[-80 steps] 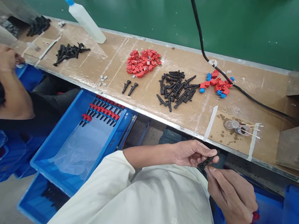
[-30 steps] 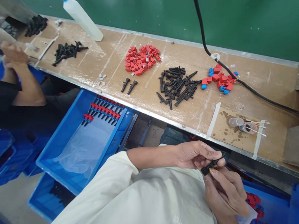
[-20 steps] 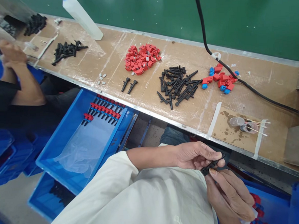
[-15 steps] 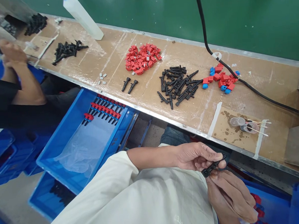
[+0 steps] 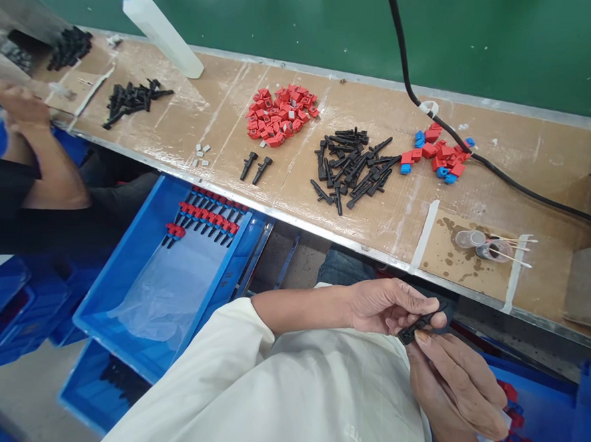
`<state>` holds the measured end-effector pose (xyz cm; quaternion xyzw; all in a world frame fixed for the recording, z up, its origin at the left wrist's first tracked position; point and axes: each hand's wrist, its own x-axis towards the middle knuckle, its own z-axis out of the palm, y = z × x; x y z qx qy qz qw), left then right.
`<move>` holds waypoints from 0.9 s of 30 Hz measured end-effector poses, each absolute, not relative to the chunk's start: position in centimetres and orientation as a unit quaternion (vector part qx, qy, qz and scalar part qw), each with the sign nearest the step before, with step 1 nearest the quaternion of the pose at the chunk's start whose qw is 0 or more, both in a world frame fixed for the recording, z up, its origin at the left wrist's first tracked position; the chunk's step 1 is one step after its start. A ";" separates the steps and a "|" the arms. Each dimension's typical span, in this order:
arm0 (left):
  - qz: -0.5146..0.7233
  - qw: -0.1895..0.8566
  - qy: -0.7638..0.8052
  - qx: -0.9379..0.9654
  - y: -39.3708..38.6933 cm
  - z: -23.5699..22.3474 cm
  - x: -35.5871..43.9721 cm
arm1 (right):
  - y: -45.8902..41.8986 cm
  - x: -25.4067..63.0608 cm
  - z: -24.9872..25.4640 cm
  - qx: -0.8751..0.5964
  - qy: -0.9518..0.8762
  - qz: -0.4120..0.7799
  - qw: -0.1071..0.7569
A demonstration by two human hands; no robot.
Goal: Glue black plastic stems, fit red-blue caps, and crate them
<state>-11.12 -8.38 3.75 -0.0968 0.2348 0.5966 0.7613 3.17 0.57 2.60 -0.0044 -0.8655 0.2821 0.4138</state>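
In front of my body, my left hand [image 5: 393, 306] is closed on a slim black plastic part [image 5: 409, 334], pinching it between thumb and fingers. My right hand [image 5: 458, 384] is just below, with its thumb and fingertips pressed together at the wider, lower end of the same part. Whether something small sits between those right fingertips is hidden. Several matching black parts [image 5: 355, 164] lie piled on the bench, and two more black parts [image 5: 255, 167] lie apart, left of that pile.
The bench holds red pieces [image 5: 282, 115], red-and-blue pieces [image 5: 439, 152], small grey squares [image 5: 201, 153], a bottle [image 5: 164, 35], and small cups [image 5: 492, 250] with cotton swabs. A black cable [image 5: 407, 74] crosses it. Blue bins [image 5: 149, 363] stand below; another person's arm [image 5: 54, 156] is at left.
The right fingertips have shifted slightly along the black part, showing more of its wider end. My left hand has barely moved.
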 end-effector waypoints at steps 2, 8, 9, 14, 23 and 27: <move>0.602 0.763 0.217 -0.086 -8.4 3.6 -11.1 | 0.5 3.1 2.7 -0.004 -0.863 0.280 0.421; 0.604 0.773 0.187 -0.050 -8.3 2.6 -11.1 | 0.2 3.3 2.3 -0.064 -0.842 0.328 0.423; 0.603 0.775 0.182 -0.048 -8.3 2.4 -11.1 | 0.2 3.4 2.3 -0.066 -0.843 0.328 0.420; 0.610 0.776 0.161 -0.028 -8.2 1.7 -10.9 | 0.3 3.2 2.5 -0.067 -0.850 0.323 0.411; 0.628 0.760 0.168 0.001 -8.7 1.7 -11.5 | 0.7 3.0 2.1 -0.092 -0.827 0.359 0.423; 0.651 0.738 0.174 0.030 -8.7 1.9 -12.0 | 0.7 3.2 1.6 -0.109 -0.813 0.393 0.416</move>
